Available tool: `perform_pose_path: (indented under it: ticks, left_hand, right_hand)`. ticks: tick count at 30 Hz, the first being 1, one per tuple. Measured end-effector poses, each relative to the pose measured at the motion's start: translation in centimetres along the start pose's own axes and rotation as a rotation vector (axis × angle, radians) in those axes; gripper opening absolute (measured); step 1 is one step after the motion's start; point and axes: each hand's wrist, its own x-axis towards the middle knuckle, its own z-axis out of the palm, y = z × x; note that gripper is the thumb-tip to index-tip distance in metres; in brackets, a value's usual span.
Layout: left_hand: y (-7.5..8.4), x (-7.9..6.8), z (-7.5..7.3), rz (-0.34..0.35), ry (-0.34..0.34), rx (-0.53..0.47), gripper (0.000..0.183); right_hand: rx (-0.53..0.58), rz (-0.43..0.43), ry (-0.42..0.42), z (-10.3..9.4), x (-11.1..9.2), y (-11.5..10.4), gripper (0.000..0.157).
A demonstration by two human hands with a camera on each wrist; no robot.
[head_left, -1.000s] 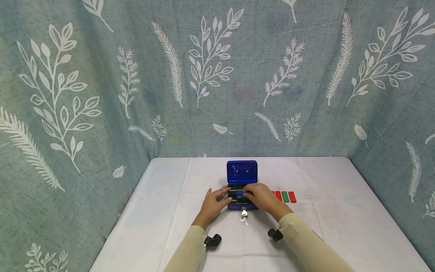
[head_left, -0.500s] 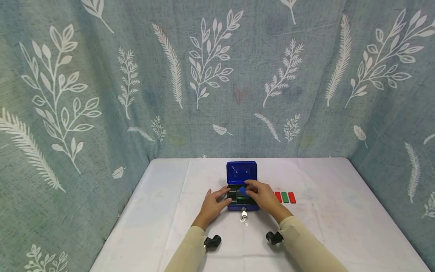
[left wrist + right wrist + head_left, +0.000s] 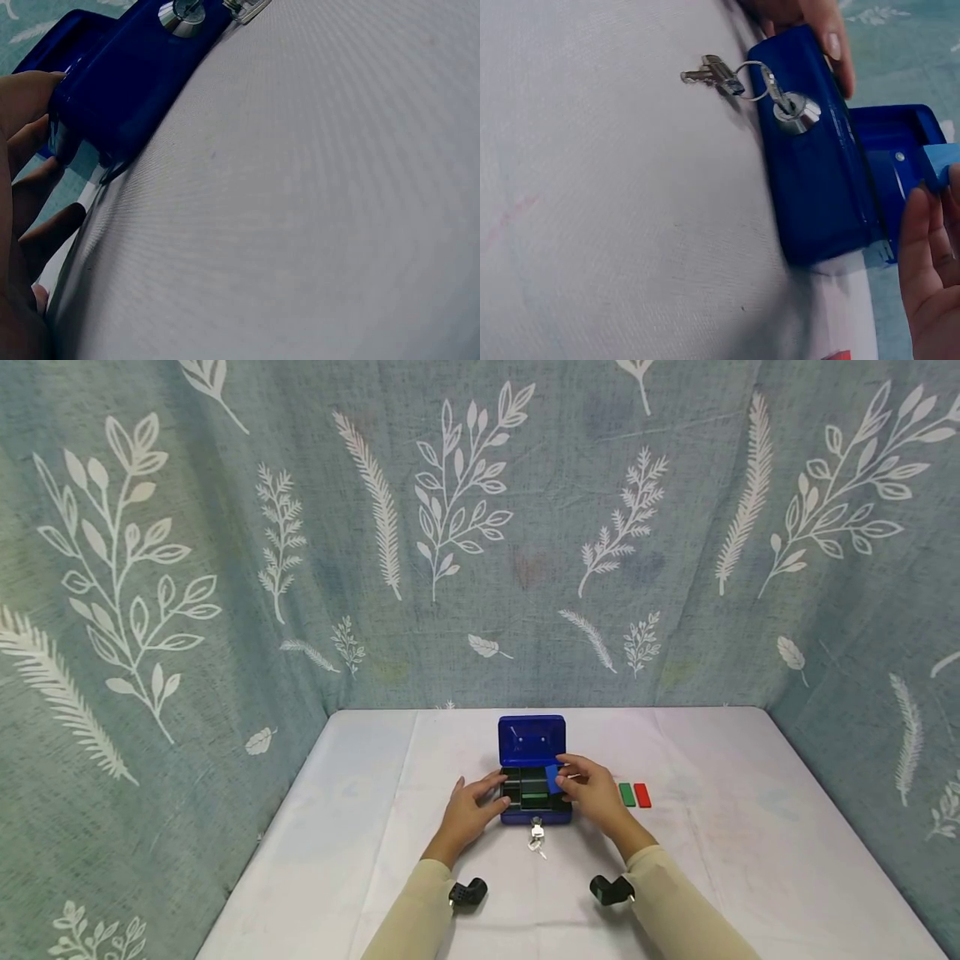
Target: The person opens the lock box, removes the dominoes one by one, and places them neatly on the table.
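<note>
A small blue cash box [image 3: 536,817] stands with its lid [image 3: 532,740] raised, showing a dark tray with compartments [image 3: 534,781]. My left hand [image 3: 468,810] holds the box's left side, thumb over the rim near the front corner and fingers along the side. My right hand [image 3: 596,793] pinches a flat blue block [image 3: 553,779] between thumb and fingers above the tray's right part. In the right wrist view the same blue block [image 3: 939,161] shows tilted in front of the lid. A green piece [image 3: 535,796] lies in a front compartment.
A key ring with keys [image 3: 537,842] hangs from the box's front lock [image 3: 796,114]. Right of the box, a green block [image 3: 627,794] and a red block [image 3: 642,795] lie on the white tabletop [image 3: 405,893]. A leaf-patterned curtain [image 3: 525,652] encloses the table.
My right hand has lifted the blue block out of the tray's middle and carried it right. It now covers more of the red blocks. My left hand stays on the box.
</note>
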Motion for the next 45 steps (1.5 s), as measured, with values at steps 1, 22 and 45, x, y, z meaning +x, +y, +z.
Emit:
perform_pose_path:
  ticks: [1, 22, 45]
  left_hand:
    - [0.0, 0.0, 0.0, 0.003, 0.002, -0.005, 0.046]
    - [0.2, -0.1, -0.4, 0.006, -0.008, 0.005, 0.047]
    - [0.0, 0.0, -0.2, -0.004, -0.009, 0.027, 0.047]
  right_hand:
    - [0.023, 0.017, 0.001, -0.1, 0.0, 0.0, 0.042]
    - [0.152, 0.147, 0.018, -2.8, -0.6, 0.9, 0.039]
    - [-0.010, 0.180, 0.064, -6.6, -0.9, 1.2, 0.033]
